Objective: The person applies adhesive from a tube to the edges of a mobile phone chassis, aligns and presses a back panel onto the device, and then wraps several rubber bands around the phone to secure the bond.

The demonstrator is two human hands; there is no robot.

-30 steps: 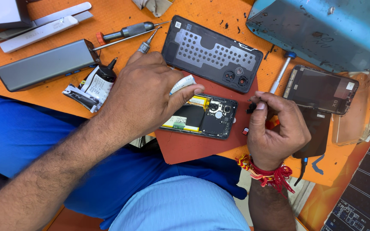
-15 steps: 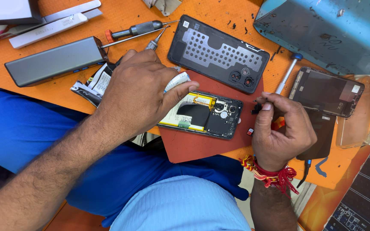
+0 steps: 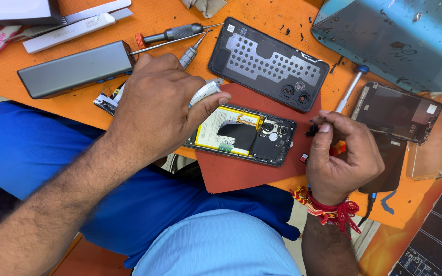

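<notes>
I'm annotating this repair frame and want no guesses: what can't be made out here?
- Head view: the opened phone's left end, hidden under the left hand.
- The small dark part pinched by the right hand: too small to identify.
- The blue-grey box: cut off by the top and right edges.

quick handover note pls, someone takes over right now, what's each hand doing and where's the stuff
Left hand rests on the opened phone, pinching a small white tube.
Right hand pinches a tiny dark part just off the phone's right end.
Phone lies on the red mat, insides up. Its back cover is off, lying beyond it.
Two screwdrivers lie above the left hand.
Left: phone not yet closed.
</notes>
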